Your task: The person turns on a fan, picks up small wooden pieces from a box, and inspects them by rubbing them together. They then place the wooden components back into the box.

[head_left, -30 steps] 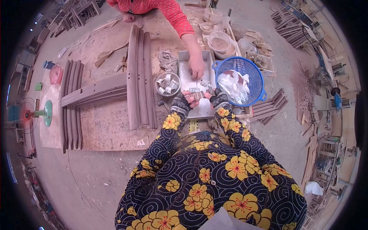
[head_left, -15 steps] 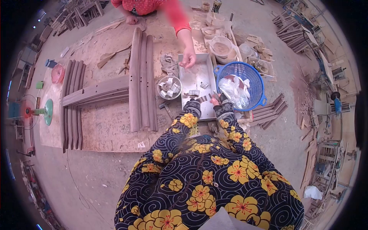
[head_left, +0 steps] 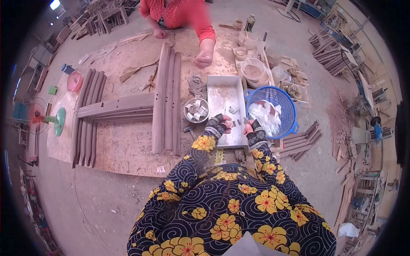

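Note:
Over the near half of a white rectangular tray [head_left: 224,81], my left hand [head_left: 224,123] has its fingers curled together; what they hold, if anything, is too small to make out. My right hand [head_left: 249,126] is at the tray's right side, fingers pinched on a small dark piece. Between the hands lie small dark pieces [head_left: 236,122], and a small pale packet [head_left: 233,110] rests farther back in the tray. To the left stands a round bowl [head_left: 196,120] of similar packets. A blue basket [head_left: 292,102] with clear plastic bags [head_left: 267,117] touches the tray's right side.
Long brown wooden bars [head_left: 160,102] lie on the table at the left, with a hammer [head_left: 190,131] near the bowl. Across the table a co-worker in red [head_left: 175,15] holds one hand above the tabletop. Tubs [head_left: 253,70] stand behind the basket.
The view has shifted, so the table appears lower. The co-worker's hand has drawn back from above the tray. My hands sit a little apart over the tray, with the left fingers more visible.

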Tool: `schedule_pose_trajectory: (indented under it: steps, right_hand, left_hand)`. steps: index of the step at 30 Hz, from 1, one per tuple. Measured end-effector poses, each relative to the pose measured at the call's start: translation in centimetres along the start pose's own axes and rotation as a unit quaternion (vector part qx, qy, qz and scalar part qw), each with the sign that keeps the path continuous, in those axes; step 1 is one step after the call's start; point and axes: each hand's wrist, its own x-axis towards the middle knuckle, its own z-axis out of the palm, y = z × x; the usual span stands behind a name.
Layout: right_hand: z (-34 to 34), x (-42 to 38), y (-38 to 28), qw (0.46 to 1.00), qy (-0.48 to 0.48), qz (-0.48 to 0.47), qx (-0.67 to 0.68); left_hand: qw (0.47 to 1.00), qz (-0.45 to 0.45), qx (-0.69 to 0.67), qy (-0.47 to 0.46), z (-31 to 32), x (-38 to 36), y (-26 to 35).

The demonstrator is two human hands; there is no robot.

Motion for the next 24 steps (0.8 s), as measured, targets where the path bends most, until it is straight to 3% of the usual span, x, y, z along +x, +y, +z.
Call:
schedule_pose_trajectory:
  steps: [3, 5, 8, 9, 10, 12, 15, 16, 17, 24]
  right_hand:
    - [0.9, 0.3, -0.6, 0.999, 0.009, -0.041, 0.016]
    - [1.1, 0.6, -0.9, 0.996, -0.013, -0.091, -0.005]
    - [2.1, 1.6, 0.4, 0.995, -0.044, -0.086, -0.026]
    - [1.8, 0.8, -1.5, 0.994, -0.057, -0.090, -0.008]
    - [2.6, 0.7, -1.0, 0.989, -0.040, -0.097, 0.103]
    - [2.2, 0.2, -4.0, 0.984, -0.005, -0.150, 0.092]
    - [1.5, 2.0, -4.0, 0.983, -0.027, -0.141, 0.116]
    - [0.2, 1.2, -7.3, 0.984, -0.061, -0.039, 0.163]
    - [-0.7, 1.7, -8.3, 0.982, -0.058, -0.030, 0.175]
    - [-5.5, 5.0, -8.2, 0.985, 0.054, -0.065, 0.154]
  left_hand:
    - [0.995, 0.040, -0.088, 0.019, -0.3, -2.3, 3.4]
    - [0.993, 0.088, -0.078, 0.016, -1.0, -3.3, 4.4]
    - [0.986, 0.097, -0.134, 0.031, -1.7, -5.3, 5.4]
    - [0.984, 0.095, -0.143, 0.046, -1.8, -5.8, 5.6]
    - [0.982, 0.091, -0.153, 0.062, -2.0, -6.3, 5.8]
    - [0.982, 0.111, -0.129, 0.083, -2.8, -6.5, 5.8]
    - [0.980, 0.126, -0.117, 0.103, -4.6, -6.9, 5.2]
    - [0.983, 0.097, -0.078, 0.134, -4.9, -7.0, 5.5]
    - [0.982, 0.114, -0.085, 0.126, -5.1, -7.3, 5.5]
    - [0.986, 0.090, -0.114, 0.081, -4.0, -7.9, 2.2]
